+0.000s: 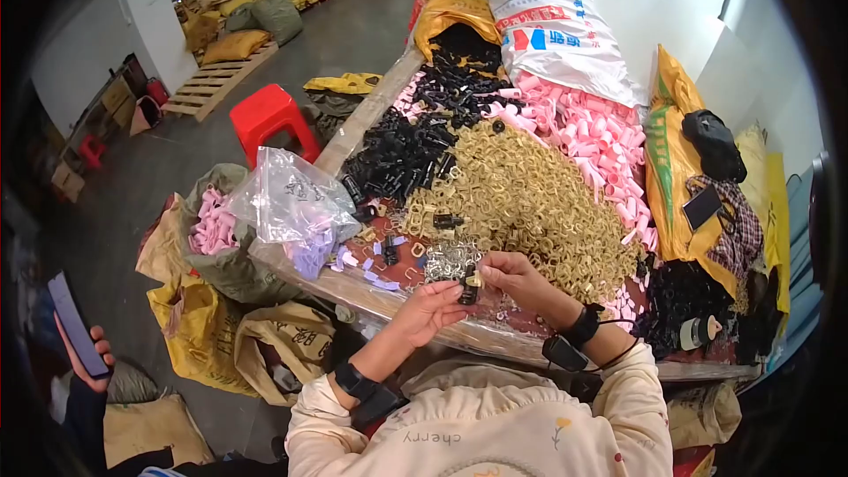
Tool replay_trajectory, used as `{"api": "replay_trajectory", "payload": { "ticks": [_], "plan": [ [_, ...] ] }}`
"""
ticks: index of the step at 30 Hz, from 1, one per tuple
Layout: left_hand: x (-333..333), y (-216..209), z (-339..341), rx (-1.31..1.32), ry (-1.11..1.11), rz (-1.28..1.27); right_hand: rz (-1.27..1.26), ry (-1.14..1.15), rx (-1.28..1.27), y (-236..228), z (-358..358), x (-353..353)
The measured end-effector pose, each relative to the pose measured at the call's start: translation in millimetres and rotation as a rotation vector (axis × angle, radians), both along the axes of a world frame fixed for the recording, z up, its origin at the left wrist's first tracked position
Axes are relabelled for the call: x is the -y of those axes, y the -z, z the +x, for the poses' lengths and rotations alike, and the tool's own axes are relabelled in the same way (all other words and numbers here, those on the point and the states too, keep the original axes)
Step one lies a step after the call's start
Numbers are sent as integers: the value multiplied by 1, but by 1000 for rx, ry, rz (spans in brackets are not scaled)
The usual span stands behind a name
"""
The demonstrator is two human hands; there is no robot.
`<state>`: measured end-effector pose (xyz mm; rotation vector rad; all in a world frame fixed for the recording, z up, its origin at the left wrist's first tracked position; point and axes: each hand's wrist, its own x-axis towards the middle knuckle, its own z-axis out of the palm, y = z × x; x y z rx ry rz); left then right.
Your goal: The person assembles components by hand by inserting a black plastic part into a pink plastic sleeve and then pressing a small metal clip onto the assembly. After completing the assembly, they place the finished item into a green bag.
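Left hand [428, 307] and right hand [517, 278] pinch a black part [469, 294] between them above the table's [375, 112] near edge, presumably for steadiness; gold pieces [539, 208] lie heaped beyond, apparently within reach.

Black part [469, 296], golden clips [530, 212], plaid cloth [740, 237]

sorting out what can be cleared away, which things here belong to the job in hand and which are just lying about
Likely the job:
- black plastic part at the fingertips of both hands
- gold-coloured clips, heaped
- small silver-coloured pieces
- black parts heap

Apparently just lying about:
- smartphone on the orange sack
- plaid cloth
- red plastic stool
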<state>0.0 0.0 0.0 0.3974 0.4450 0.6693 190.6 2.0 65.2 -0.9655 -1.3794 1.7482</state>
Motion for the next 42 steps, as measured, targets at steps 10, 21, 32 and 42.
{"api": "replay_trajectory", "payload": {
  "ticks": [10,21,32,42],
  "plan": [
    [-2,-2,-2,50,-7,49,133,-29,44,8,5,-6],
    [-9,3,11,-32,-21,-9,395,-75,321,11,14,-10],
    [-15,0,25,-105,23,-63,353,-56,355,8,26,-17],
    [-16,-7,31,-29,70,-108,264,74,318,25,27,-15]
  ]
}}
